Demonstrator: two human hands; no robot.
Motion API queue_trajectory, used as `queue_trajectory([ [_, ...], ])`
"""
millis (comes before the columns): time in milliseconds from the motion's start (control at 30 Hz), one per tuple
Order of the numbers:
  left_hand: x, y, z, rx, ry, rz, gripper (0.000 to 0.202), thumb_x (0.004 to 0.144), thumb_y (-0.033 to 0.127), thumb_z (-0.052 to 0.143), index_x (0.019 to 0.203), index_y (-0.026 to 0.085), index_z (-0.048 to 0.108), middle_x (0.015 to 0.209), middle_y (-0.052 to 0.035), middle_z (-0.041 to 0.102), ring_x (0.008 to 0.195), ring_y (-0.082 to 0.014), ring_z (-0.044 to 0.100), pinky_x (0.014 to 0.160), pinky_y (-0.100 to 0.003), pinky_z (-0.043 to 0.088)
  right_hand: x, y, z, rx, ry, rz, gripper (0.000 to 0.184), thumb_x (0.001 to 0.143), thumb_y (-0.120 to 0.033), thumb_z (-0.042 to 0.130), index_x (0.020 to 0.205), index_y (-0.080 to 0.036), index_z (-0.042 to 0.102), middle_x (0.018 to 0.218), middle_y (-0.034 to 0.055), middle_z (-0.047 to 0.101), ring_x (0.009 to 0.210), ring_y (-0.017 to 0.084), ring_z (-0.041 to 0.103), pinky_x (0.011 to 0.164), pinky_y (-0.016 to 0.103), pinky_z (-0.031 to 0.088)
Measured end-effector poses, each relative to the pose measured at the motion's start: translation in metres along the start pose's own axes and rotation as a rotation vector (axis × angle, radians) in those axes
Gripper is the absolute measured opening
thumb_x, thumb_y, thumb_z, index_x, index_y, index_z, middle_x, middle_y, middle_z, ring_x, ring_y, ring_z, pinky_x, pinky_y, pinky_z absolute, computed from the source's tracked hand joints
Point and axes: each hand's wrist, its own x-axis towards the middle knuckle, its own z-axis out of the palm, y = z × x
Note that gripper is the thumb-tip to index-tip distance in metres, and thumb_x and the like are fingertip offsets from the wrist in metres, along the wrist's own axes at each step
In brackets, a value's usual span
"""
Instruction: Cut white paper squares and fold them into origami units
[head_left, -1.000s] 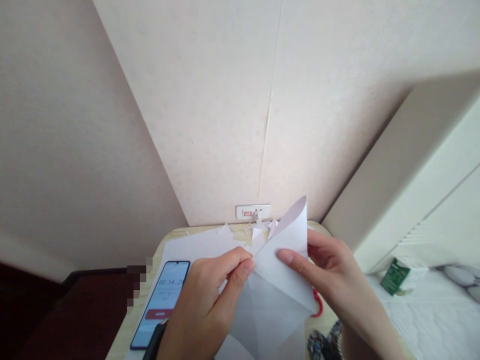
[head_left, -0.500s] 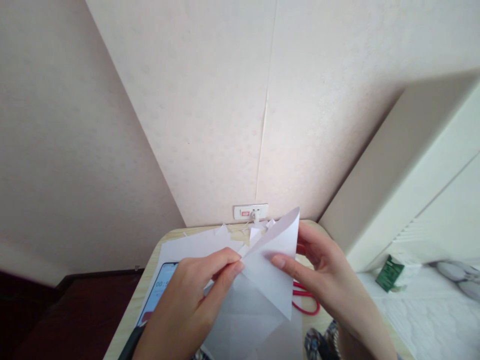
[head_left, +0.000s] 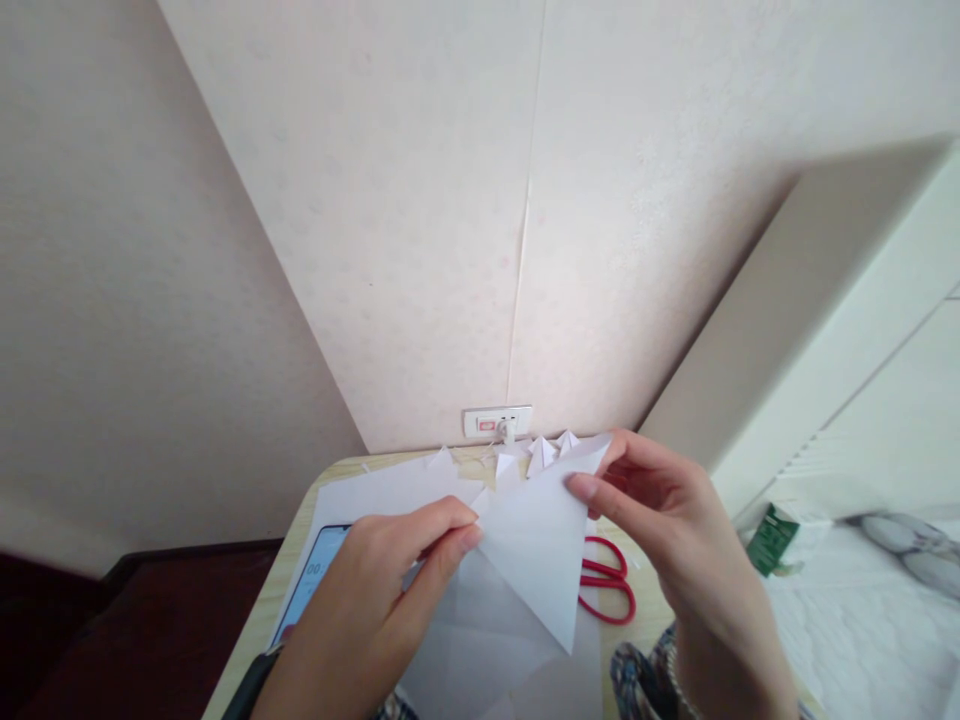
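Between thumb and index finger the left hand (head_left: 394, 590) pinches one corner of the folded white paper (head_left: 536, 550), and the right hand (head_left: 667, 525) grasps the same piece near its upper corner, thumb in front and other fingers behind. So the paper lies exactly between the two grips, touching both, and I cannot call either hand the nearer one. From the left pinch its top edge climbs to the right-hand fingers; its longest-looking side comes down from there toward the person's body, ending in a point which no finger holds. Below this point and below the left grip are spread flat white sheets (head_left: 502, 650) on the wooden table (head_left: 646, 605). Just under the right thumb I see the red scissors handles (head_left: 607, 585), the blades not visible. Left of the left pinch, a phone (head_left: 311, 570) is partly covered by that hand. Beyond both grips, toward the wall socket (head_left: 497, 421), stand small folded pieces (head_left: 541, 457).
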Motion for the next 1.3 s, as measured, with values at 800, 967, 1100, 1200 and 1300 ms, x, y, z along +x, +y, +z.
queue_trajectory([
  [800, -0.001, -0.01, 0.004, 0.07, -0.117, 0.025, 0.036, 0.098, 0.036, 0.045, 0.067, 0.023, 0.057, 0.062, 0.0068, 0.061, 0.058, -0.0122, 0.055, 0.058, -0.024, 0.036, -0.008, 0.005, 0.003, -0.096, 0.196, -0.218, 0.025, 0.093, -0.023, 0.066, 0.067, -0.023, 0.065, 0.061, -0.0066, 0.062, 0.059, 0.008, 0.058, 0.054, 0.017, 0.041],
  [967, -0.001, -0.009, 0.003, 0.065, -0.091, 0.018, 0.036, 0.098, 0.036, 0.045, 0.068, 0.023, 0.059, 0.061, 0.007, 0.061, 0.057, -0.0118, 0.056, 0.058, -0.023, 0.037, -0.008, 0.002, 0.005, -0.138, 0.184, -0.228, 0.028, 0.095, -0.023, 0.061, 0.067, -0.023, 0.063, 0.062, -0.0064, 0.061, 0.062, 0.008, 0.056, 0.057, 0.016, 0.042],
  [1100, -0.001, -0.003, 0.001, 0.065, -0.049, -0.01, 0.036, 0.097, 0.038, 0.047, 0.068, 0.023, 0.061, 0.061, 0.0069, 0.061, 0.057, -0.0117, 0.056, 0.055, -0.022, 0.037, -0.006, 0.002, 0.006, -0.162, -0.031, -0.115, 0.023, 0.091, -0.032, 0.064, 0.07, -0.022, 0.064, 0.064, -0.0027, 0.063, 0.062, 0.013, 0.059, 0.057, 0.022, 0.046],
  [1200, -0.002, 0.002, 0.0, 0.072, 0.013, -0.041, 0.036, 0.096, 0.04, 0.049, 0.067, 0.023, 0.062, 0.061, 0.0063, 0.062, 0.057, -0.0122, 0.057, 0.055, -0.021, 0.037, -0.005, 0.004, 0.008, -0.204, -0.044, -0.066, 0.034, 0.088, -0.035, 0.065, 0.059, -0.021, 0.057, 0.058, -0.0017, 0.057, 0.06, 0.015, 0.057, 0.056, 0.024, 0.046],
  [1300, -0.003, 0.004, 0.0, 0.092, 0.011, -0.017, 0.035, 0.095, 0.039, 0.05, 0.066, 0.023, 0.063, 0.061, 0.006, 0.064, 0.057, -0.012, 0.058, 0.055, -0.021, 0.039, -0.004, 0.004, 0.009, -0.206, -0.002, -0.08, 0.037, 0.088, -0.034, 0.065, 0.055, -0.02, 0.055, 0.053, -0.0025, 0.055, 0.053, 0.012, 0.052, 0.05, 0.023, 0.039],
])
